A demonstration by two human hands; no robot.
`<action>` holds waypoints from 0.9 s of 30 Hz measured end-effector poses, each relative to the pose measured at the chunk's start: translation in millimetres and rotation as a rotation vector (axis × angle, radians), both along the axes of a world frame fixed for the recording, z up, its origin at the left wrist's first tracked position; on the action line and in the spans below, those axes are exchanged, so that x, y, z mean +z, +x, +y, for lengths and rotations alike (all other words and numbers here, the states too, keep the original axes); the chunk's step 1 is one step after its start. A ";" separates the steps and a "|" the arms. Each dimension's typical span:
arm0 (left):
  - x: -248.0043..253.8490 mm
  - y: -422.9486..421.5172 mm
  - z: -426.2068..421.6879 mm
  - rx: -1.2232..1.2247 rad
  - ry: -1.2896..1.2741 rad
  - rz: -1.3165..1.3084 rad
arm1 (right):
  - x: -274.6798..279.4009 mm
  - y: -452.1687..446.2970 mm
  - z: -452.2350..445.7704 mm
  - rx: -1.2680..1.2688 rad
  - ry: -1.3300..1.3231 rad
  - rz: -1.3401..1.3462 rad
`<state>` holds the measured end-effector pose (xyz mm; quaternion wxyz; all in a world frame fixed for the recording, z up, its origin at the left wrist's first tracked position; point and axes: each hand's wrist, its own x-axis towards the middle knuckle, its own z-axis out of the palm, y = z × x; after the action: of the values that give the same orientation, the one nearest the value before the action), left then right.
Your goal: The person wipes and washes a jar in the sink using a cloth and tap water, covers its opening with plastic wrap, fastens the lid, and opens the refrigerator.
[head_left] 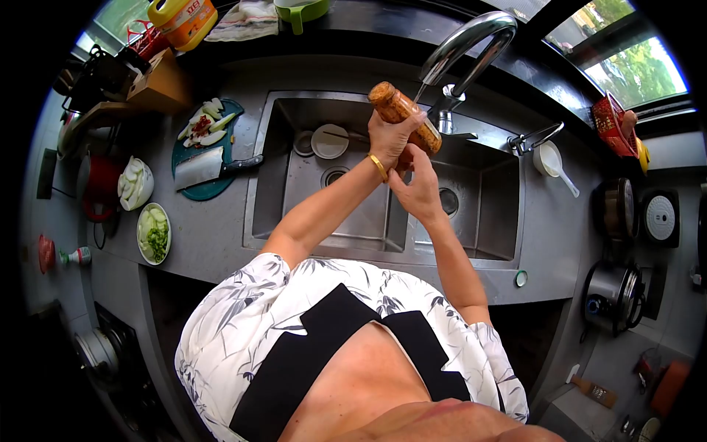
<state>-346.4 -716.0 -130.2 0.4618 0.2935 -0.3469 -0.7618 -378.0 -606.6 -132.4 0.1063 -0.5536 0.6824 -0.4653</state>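
Note:
A glass jar (pixel 426 137) of reddish-orange, chunky contents is tilted above the double sink (pixel 403 249), under the tap (pixel 471 37). My left hand (pixel 392 135), a gold bangle at its wrist, wraps around the jar's middle. Just below, my right hand (pixel 420 189) is raised with fingers bent toward the jar's lower end and the thumb apart. Part of those fingers lies behind my left wrist, so I cannot tell whether they touch the jar. A thin stream of water seems to fall from the spout beside the jar.
Left of the sink, a cleaver (pixel 200 169) and sliced vegetables lie on a green cutting board (pixel 202 193). Bowls of cut vegetables (pixel 154 233) stand nearby. In the left basin is a white disc (pixel 329 141). To the right are a white ladle (pixel 549 159) and a small round lid (pixel 521 278).

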 end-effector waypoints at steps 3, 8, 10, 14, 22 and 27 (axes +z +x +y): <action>-7.0 1.6 -2.8 -0.005 0.015 0.017 | -2.9 4.4 -7.0 -0.013 0.064 0.036; -5.8 9.0 -4.3 0.050 0.039 -0.001 | -13.8 11.1 -18.2 -0.046 -0.002 0.146; 0.6 14.5 -1.2 0.042 0.036 0.003 | -19.9 11.7 -24.8 -0.056 -0.033 0.214; -2.5 17.0 -6.5 0.052 0.040 0.013 | -20.6 11.0 -22.9 -0.044 -0.065 0.356; -15.4 19.9 -23.4 0.003 0.054 0.077 | -17.4 -18.3 -5.2 -0.363 -0.274 0.060; -22.6 39.3 -44.6 -0.147 -0.014 0.152 | 12.9 -44.9 -13.2 -0.564 -0.380 -0.461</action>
<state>-307.1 -760.5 -152.7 0.4319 0.2055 -0.3368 -0.8111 -423.0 -619.7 -119.5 0.0206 -0.2358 0.6675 -0.7060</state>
